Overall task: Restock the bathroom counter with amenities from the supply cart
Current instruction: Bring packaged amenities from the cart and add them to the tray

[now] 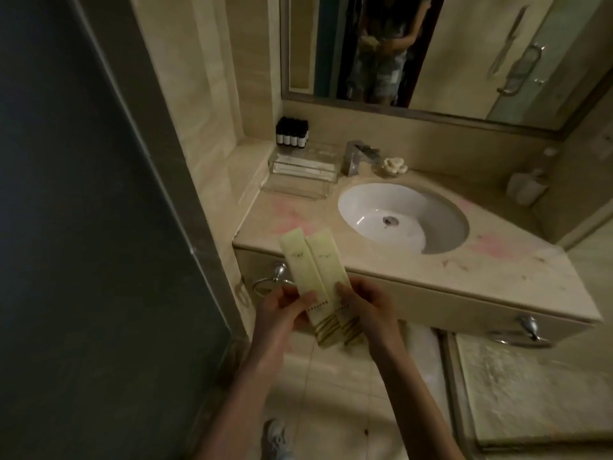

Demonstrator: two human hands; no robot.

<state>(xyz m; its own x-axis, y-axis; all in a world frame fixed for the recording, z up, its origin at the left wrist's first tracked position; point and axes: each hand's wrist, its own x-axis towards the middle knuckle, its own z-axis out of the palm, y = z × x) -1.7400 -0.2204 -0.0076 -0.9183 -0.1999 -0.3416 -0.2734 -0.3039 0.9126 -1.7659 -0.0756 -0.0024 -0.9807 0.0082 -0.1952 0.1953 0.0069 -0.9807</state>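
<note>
Evidently mid-delivery: two slim pale packets were held fanned side by side in the air, in front of and to the left of the sink (pixel 365 200), over the near left corner of the worktop (pixel 497 260) and not touching it. The left hand (pixel 282 307) pinched the lower part of the left packet (pixel 298 260), thumb on its face, and the right hand (pixel 365 310) pinched the right packet (pixel 326 260) likewise. Gripping them near the striped lower ends kept the printed faces upward, probably so that the pair could be squared before being set down. Behind and left of the sink stood a clear tray (pixel 303 167) holding flat white items. It was the likely destination, since similar goods were grouped there. A cluster of dark bottles (pixel 292 131) stood farther back from the sink, in the wall corner. The tap (pixel 356 156) rose directly behind the sink, with a soap dish (pixel 393 166) behind it too, slightly right. No supply cart was in view, and the packets were not yet placed.
</note>
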